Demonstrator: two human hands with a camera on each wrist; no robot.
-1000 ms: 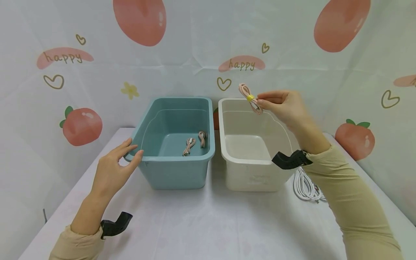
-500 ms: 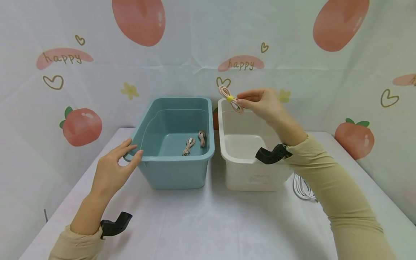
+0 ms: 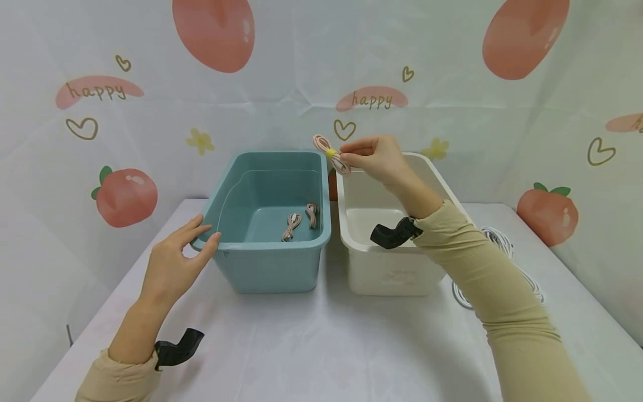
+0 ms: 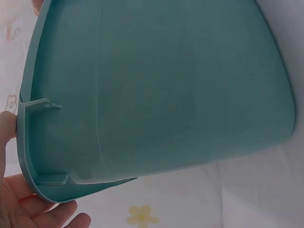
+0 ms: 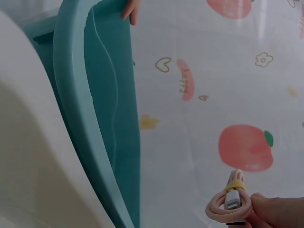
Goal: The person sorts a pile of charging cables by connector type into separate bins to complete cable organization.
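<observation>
While left hand (image 3: pixel 176 262) stays, right hand (image 3: pixel 374 159) carries pink cable (image 3: pixel 330 154) leftward

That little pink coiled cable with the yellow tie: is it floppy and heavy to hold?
Probably light: the right hand pinches the pink coiled cable with fingertips alone. Likely soft but tidy, since the yellow tie keeps its loops bunched. Unlikely to roll.
</observation>
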